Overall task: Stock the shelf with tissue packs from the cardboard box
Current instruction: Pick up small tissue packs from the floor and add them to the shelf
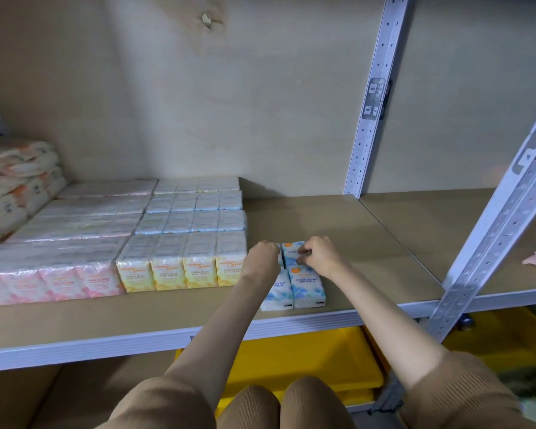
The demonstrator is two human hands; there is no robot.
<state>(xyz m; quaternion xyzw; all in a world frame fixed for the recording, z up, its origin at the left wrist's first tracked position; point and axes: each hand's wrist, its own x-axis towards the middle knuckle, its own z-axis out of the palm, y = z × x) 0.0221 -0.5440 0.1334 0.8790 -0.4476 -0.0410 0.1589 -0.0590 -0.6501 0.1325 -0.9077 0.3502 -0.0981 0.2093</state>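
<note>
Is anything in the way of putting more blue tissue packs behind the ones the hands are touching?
Nothing visible is. Behind the blue tissue packs the shelf is bare back to the wall. The yellow packs sit to the left, beside them. The left hand and right hand rest on the back blue packs.

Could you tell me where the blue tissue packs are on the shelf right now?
The blue tissue packs sit near the shelf front edge, right of the yellow packs, under both hands.
</note>
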